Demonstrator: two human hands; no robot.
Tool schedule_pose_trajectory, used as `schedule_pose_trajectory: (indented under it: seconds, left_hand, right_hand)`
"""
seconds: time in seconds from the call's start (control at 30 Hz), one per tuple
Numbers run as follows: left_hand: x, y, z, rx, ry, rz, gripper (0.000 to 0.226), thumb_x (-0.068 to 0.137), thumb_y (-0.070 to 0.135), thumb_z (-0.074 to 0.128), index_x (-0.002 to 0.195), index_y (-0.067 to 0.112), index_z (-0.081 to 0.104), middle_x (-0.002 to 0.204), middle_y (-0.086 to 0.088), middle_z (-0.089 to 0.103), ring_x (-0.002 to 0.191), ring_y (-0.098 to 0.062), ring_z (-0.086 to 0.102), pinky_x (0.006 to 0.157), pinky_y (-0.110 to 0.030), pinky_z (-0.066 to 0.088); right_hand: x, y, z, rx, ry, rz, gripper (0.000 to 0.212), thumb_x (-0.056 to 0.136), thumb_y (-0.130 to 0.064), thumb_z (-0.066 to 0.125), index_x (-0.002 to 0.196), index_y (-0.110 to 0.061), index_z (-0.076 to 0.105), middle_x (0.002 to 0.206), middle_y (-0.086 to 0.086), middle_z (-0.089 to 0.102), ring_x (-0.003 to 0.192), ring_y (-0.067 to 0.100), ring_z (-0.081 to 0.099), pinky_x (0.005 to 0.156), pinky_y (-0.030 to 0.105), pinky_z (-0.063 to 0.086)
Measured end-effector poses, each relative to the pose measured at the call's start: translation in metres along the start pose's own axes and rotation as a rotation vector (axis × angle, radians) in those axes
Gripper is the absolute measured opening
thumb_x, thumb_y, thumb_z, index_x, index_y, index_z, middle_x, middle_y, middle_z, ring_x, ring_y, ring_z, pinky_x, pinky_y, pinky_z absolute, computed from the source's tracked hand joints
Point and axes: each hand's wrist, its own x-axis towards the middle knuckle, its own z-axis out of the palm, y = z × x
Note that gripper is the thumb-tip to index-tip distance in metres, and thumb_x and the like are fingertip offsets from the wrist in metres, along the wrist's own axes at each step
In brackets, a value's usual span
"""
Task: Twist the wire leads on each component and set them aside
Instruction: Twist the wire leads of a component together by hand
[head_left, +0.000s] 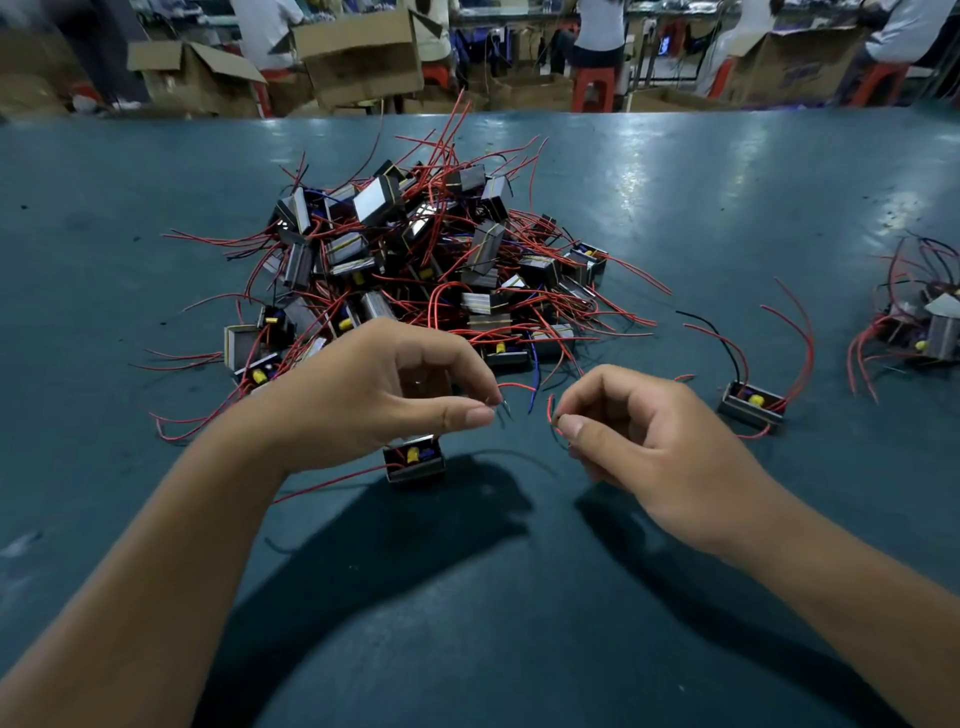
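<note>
A small boxy component (414, 461) with a yellow part inside lies on the teal table (519, 571), just below my left hand (384, 395). My left hand pinches the bare end of a red wire lead (514, 387) between thumb and forefinger. My right hand (644, 441) pinches the tip of another red lead (550, 410) a short way to the right. The two hands are a little apart. A big heap of the same components (415, 260) with red and dark wires lies behind the hands.
One single component (751, 404) with long red and black leads sits right of my right hand. A smaller group of components (930, 322) lies at the table's right edge. Cardboard boxes (358, 52) and seated people are beyond the far edge.
</note>
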Motion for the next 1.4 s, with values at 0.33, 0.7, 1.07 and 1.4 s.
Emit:
schedule_pose_trajectory:
  seconds: [0.33,0.7,1.07,1.4]
  left_hand:
    - [0.012,0.005,0.026,-0.052,0.071,-0.011,0.020,0.081,0.040,0.074,0.084,0.020,0.073,0.063,-0.007,0.063,0.052,-0.016,0.056,0.051,-0.028,0.047]
    - [0.013,0.008,0.029,-0.016,0.100,0.014,0.021,0.081,0.035,0.075,0.083,0.014,0.073,0.060,0.002,0.061,0.050,-0.010,0.052,0.049,-0.020,0.042]
    - [0.011,0.015,0.037,0.045,0.137,0.106,0.002,0.092,0.023,0.073,0.091,0.021,0.072,0.064,0.020,0.057,0.048,-0.005,0.036,0.047,-0.020,0.030]
    - [0.012,0.014,0.037,0.014,0.233,0.060,0.010,0.093,0.019,0.072,0.086,0.013,0.068,0.058,0.020,0.058,0.043,-0.009,0.054,0.048,-0.019,0.042]
  right_hand:
    - [0.001,-0.003,0.012,0.083,0.074,-0.010,0.006,0.086,-0.028,0.061,0.087,-0.023,0.066,0.065,-0.010,0.057,0.059,0.005,0.048,0.056,0.017,0.039]
    - [0.001,-0.008,0.016,0.246,0.125,-0.034,0.008,0.087,-0.018,0.067,0.084,-0.011,0.065,0.062,-0.014,0.057,0.055,0.000,0.047,0.054,0.011,0.037]
    - [0.001,-0.008,0.017,0.211,0.173,-0.075,0.009,0.090,-0.013,0.065,0.081,-0.012,0.064,0.058,-0.014,0.054,0.051,0.001,0.043,0.051,0.012,0.034]
    - [0.003,-0.003,0.019,0.373,0.213,0.063,0.027,0.099,-0.007,0.055,0.083,-0.024,0.066,0.064,-0.005,0.055,0.058,0.011,0.046,0.055,0.022,0.039]
